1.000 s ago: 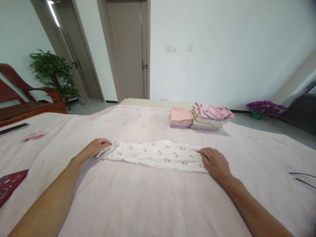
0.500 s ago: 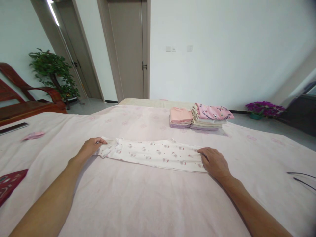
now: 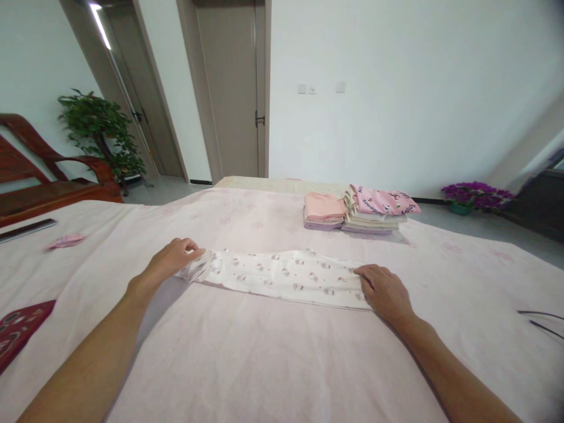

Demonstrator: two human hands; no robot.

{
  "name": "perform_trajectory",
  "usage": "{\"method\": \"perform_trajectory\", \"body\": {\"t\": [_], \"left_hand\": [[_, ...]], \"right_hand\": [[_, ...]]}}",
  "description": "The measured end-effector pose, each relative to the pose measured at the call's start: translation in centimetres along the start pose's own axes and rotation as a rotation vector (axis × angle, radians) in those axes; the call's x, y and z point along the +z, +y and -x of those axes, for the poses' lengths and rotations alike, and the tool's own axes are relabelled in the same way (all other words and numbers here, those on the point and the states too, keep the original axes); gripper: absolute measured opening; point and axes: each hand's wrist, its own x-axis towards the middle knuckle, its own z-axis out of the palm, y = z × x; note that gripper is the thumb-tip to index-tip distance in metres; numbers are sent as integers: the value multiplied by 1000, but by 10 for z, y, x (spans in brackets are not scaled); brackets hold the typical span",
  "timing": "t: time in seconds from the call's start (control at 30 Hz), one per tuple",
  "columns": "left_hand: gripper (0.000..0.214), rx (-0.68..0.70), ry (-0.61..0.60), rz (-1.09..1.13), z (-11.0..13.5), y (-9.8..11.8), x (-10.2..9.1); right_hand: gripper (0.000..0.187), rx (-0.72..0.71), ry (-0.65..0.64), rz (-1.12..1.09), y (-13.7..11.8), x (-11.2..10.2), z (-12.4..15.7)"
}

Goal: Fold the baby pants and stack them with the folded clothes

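White printed pants point(image 3: 282, 276), folded lengthwise into a long strip, lie across the bed in front of me. Their left end is bunched and creased under my left hand point(image 3: 178, 258), whose thumb and fingers are closed on the cloth there. At the opposite end, my right hand point(image 3: 385, 291) grips the edge with curled fingers, hiding that corner. Small figures dot the fabric. Beyond the pants stand two neat piles of folded clothes: a smaller one with a peach piece point(image 3: 325, 205) on top, and beside it one topped by a pink lettered garment point(image 3: 385, 201).
A pale pink sheet point(image 3: 264, 358) covers the bed. On the left lie a dark phone-like slab point(image 3: 29, 230), a small pink cloth point(image 3: 66, 241) and a red patterned object point(image 3: 22, 332). Thin black glasses-like arms point(image 3: 544, 322) show at right. A wooden bench point(image 3: 57, 167) stands behind.
My left hand has shifted slightly right along with the left end of the pants, which is now more bunched. My right hand stays at the other end.
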Motion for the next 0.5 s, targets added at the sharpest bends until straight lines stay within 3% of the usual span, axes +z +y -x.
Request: {"method": "perform_trajectory", "body": {"t": [0.17, 0.37, 0.5], "left_hand": [[45, -46, -20, -108, 17, 29, 10], [29, -152, -38, -52, 7, 3, 10], [39, -120, -65, 58, 8, -3, 4]], "right_hand": [[28, 5, -1, 0, 0, 0, 1], [29, 1, 0, -3, 0, 0, 1], [30, 7, -8, 2, 0, 1, 0]]}}
